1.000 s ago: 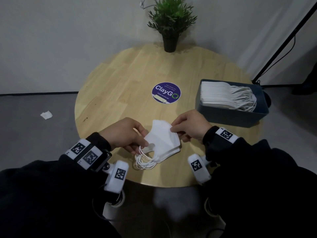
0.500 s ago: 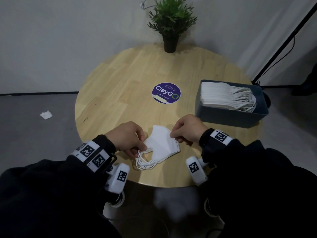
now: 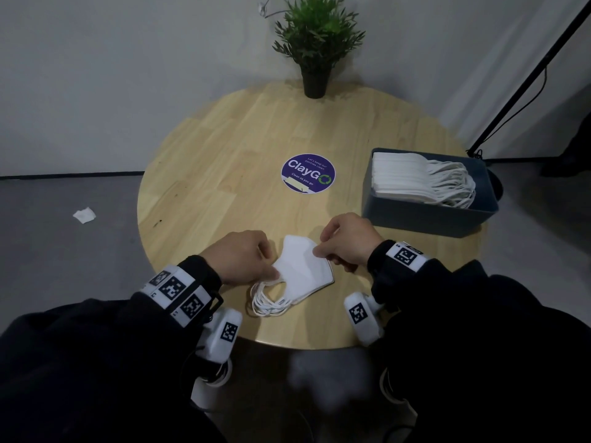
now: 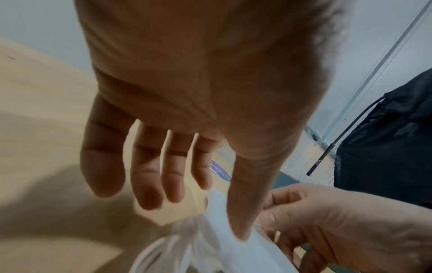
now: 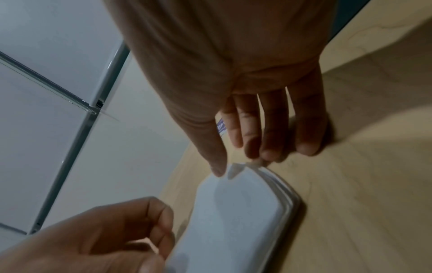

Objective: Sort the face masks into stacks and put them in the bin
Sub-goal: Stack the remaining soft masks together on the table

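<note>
A small stack of white face masks (image 3: pixel 303 273) lies on the round wooden table (image 3: pixel 224 187) near its front edge, ear loops trailing toward me. My left hand (image 3: pixel 268 266) is at the stack's left side. In the left wrist view its thumb presses on the stack (image 4: pixel 219 254) while the fingers hang loose beside it. My right hand (image 3: pixel 319 251) pinches the stack's far right corner between thumb and fingers, seen close up in the right wrist view (image 5: pixel 236 162). A dark blue bin (image 3: pixel 425 217) at the right holds a neat row of white masks (image 3: pixel 403 180).
A round purple sticker (image 3: pixel 308 173) marks the table's middle. A potted plant (image 3: pixel 315 43) stands at the far edge. A black stand pole (image 3: pixel 527 75) leans behind the bin. A scrap of white paper (image 3: pixel 84 215) lies on the floor at the left.
The mask stack has come down from a slightly raised, tilted hold to lie flatter on the table. Both hands have moved a little lower and closer to me with it.
</note>
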`<state>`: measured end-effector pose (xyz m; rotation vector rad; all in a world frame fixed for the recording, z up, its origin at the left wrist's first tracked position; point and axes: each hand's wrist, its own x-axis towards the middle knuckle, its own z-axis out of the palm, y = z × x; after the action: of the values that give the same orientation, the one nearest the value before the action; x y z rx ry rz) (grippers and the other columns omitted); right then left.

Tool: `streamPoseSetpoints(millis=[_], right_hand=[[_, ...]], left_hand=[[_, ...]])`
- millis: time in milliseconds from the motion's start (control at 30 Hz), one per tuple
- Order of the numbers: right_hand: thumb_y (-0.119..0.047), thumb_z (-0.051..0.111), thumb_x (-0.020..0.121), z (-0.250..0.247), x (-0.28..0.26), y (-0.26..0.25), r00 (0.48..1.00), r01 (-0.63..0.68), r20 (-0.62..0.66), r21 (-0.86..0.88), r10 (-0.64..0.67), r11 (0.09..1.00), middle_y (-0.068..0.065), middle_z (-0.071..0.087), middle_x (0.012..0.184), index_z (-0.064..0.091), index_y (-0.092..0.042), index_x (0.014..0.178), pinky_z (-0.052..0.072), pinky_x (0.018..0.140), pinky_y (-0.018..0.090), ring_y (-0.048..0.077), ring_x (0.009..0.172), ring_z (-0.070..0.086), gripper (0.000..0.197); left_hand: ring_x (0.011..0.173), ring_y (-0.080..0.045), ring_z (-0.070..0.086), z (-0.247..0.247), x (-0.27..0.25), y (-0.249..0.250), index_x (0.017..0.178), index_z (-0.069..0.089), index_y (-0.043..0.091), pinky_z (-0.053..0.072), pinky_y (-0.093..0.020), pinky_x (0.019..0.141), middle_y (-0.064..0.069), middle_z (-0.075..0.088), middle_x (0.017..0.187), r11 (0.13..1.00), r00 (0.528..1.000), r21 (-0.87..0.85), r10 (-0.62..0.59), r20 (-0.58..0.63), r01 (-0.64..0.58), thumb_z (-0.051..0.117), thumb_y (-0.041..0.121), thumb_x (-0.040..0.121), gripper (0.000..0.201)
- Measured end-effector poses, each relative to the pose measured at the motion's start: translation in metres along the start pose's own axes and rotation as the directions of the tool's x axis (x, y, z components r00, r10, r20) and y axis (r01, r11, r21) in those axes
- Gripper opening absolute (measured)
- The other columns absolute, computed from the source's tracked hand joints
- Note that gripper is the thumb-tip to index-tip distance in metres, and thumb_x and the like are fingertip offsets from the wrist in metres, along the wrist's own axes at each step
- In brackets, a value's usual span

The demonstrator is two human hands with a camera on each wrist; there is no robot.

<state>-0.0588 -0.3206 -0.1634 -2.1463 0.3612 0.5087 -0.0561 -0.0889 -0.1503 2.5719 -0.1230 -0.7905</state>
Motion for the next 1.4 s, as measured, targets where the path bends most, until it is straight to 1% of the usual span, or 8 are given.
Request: streamPoseSetpoints(millis=[100, 300, 633, 700, 800, 1000, 1233, 1400], right_hand=[[-0.044, 0.087, 0.071, 0.004, -0.001, -0.003, 0.995, 0.063, -0.061, -0.217, -0.078, 0.974, 0.002, 0.067, 0.106, 0.065, -0.017, 0.114, 0.059, 0.077, 0.034, 0.018, 0.087, 0.067, 0.055], [-0.043, 0.085, 0.074, 0.028, -0.011, -0.004, 0.978, 0.197, 0.050, -0.554, -0.204, 0.809, 0.007, 0.051, 0.124, 0.058, -0.015, 0.121, 0.051, 0.093, 0.040, 0.029, 0.114, 0.056, 0.061], [-0.005, 0.085, 0.072, 0.013, -0.008, -0.005, 0.980, 0.142, 0.145, -0.023, -0.138, 0.990, 0.007, 0.067, 0.109, 0.056, -0.018, 0.127, 0.058, 0.076, 0.039, 0.025, 0.097, 0.068, 0.064], [0.001, 0.078, 0.074, 0.003, -0.012, -0.005, 0.967, 0.187, 0.168, 0.051, -0.193, 0.981, 0.011, 0.074, 0.092, 0.072, -0.013, 0.103, 0.060, 0.067, 0.040, 0.025, 0.079, 0.070, 0.032], [0.004, 0.075, 0.074, -0.013, -0.021, -0.006, 0.952, 0.258, 0.111, 0.216, -0.286, 0.942, 0.008, 0.068, 0.072, 0.073, -0.016, 0.077, 0.050, 0.059, 0.034, 0.021, 0.066, 0.061, 0.021], [0.006, 0.074, 0.082, -0.058, -0.038, 0.002, 0.914, 0.405, -0.148, 0.376, -0.378, 0.833, 0.008, 0.072, 0.083, 0.070, -0.010, 0.087, 0.052, 0.066, 0.030, 0.015, 0.073, 0.064, 0.017], [-0.006, 0.074, 0.083, -0.142, -0.041, 0.025, 0.683, 0.545, -0.717, 0.371, -0.142, 0.752, -0.009, 0.066, 0.076, 0.072, -0.017, 0.092, 0.049, 0.065, 0.021, 0.004, 0.070, 0.059, 0.014], [-0.005, 0.075, 0.082, -0.183, -0.040, 0.045, 0.495, 0.604, -0.868, 0.368, 0.029, 0.707, -0.012, 0.066, 0.081, 0.068, -0.019, 0.095, 0.048, 0.067, 0.014, -0.008, 0.068, 0.060, 0.019]], left_hand=[[0.092, -0.015, 0.064, 0.011, -0.001, 0.005, 0.107, 0.056, 0.031, 0.056, -0.042, 0.086, 0.007, 0.066, 0.101, 0.999, 0.999, 0.052, 0.014, -0.035, -0.013, 0.080, 0.068, 0.074, 0.056], [0.091, -0.020, 0.051, 0.039, -0.004, 0.022, 0.120, 0.050, 0.019, 0.038, -0.035, 0.069, 0.002, 0.046, 0.108, 0.921, 0.988, 0.382, 0.122, -0.096, -0.077, 0.077, 0.069, 0.074, 0.073], [0.089, -0.021, 0.066, 0.033, 0.007, 0.022, 0.139, 0.038, 0.026, 0.054, -0.035, 0.070, 0.001, 0.067, 0.100, 0.982, 0.991, -0.156, 0.097, -0.088, -0.110, 0.096, 0.025, 0.063, 0.096], [0.082, -0.017, 0.070, 0.027, 0.010, 0.018, 0.114, 0.065, 0.019, 0.058, -0.039, 0.075, 0.005, 0.073, 0.092, 0.970, 0.993, -0.212, 0.112, -0.046, -0.119, 0.093, 0.030, 0.063, 0.059], [0.058, -0.011, 0.056, 0.018, 0.011, 0.017, 0.070, 0.065, 0.019, 0.045, -0.031, 0.061, 0.010, 0.061, 0.065, 0.955, 0.981, -0.225, 0.185, -0.062, -0.194, 0.088, 0.024, 0.072, 0.024], [0.070, -0.016, 0.060, -0.005, 0.004, 0.050, 0.084, 0.066, 0.014, 0.046, -0.036, 0.069, -0.006, 0.066, 0.076, 0.901, 0.932, -0.250, 0.316, -0.180, -0.354, 0.076, 0.047, 0.073, 0.036], [0.068, -0.029, 0.074, -0.025, 0.020, 0.191, 0.089, 0.065, 0.009, 0.066, -0.050, 0.070, -0.015, 0.078, 0.087, 0.811, 0.897, -0.394, 0.346, -0.274, -0.433, 0.073, 0.015, 0.095, 0.012], [0.072, -0.030, 0.078, -0.007, 0.043, 0.298, 0.084, 0.068, 0.015, 0.066, -0.050, 0.066, -0.013, 0.077, 0.084, 0.793, 0.871, -0.365, 0.411, -0.269, -0.487, 0.062, 0.010, 0.096, 0.014]])
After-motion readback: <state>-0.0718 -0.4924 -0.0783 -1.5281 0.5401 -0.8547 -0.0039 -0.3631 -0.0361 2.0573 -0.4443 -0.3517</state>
